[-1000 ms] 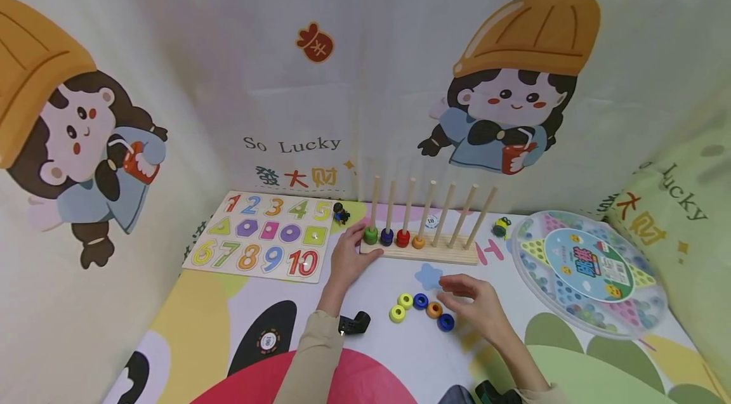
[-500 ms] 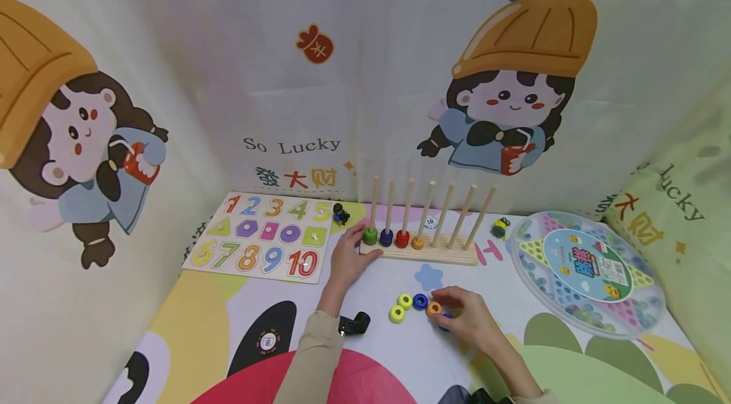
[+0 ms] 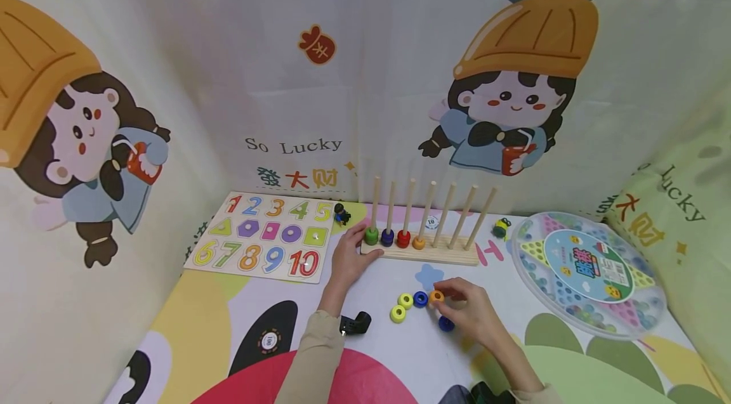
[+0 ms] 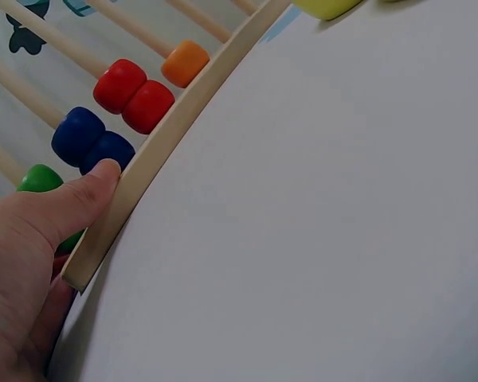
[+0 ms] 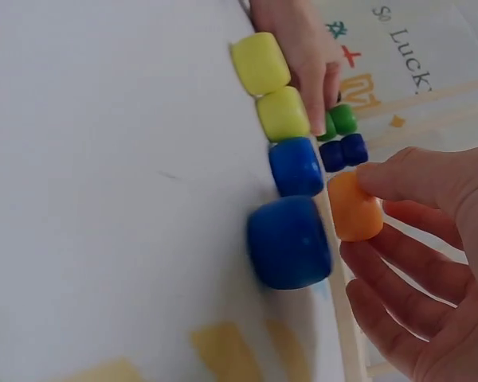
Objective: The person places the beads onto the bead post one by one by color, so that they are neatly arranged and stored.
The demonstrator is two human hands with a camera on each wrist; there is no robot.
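- Supporting your parts, the worktop [image 3: 371, 296] has a printed surface.
- The round game board [image 3: 588, 264] lies at your far right, well apart from both hands.
- The number board [image 3: 259, 242] lies flat at your left, just beside your left hand [image 3: 349, 258].
- The peg rack [image 3: 440, 255] stands upright between these two boards. Counting from your left, its first four pegs [image 3: 410, 201] carry green beads [image 3: 371, 237], racked blue beads [image 4: 78, 136], red beads [image 4: 120, 85] and one racked orange bead [image 4: 185, 64].
- Your left hand grips the left end of the peg rack: thumb at the front by the racked blue beads, other fingers mostly hidden behind.
- Your right hand [image 3: 471, 309] pinches the loose orange bead [image 5: 356, 215], its fingers parted by the bead's width only.
- The loose orange bead sits in front of the peg rack; you cannot tell whether it clears the worktop.
- Of your loose blue beads [image 5: 291, 243], one is beside the loose yellow beads [image 5: 261, 64]; the other is near your right thumb.
- The loose yellow beads touch each other.
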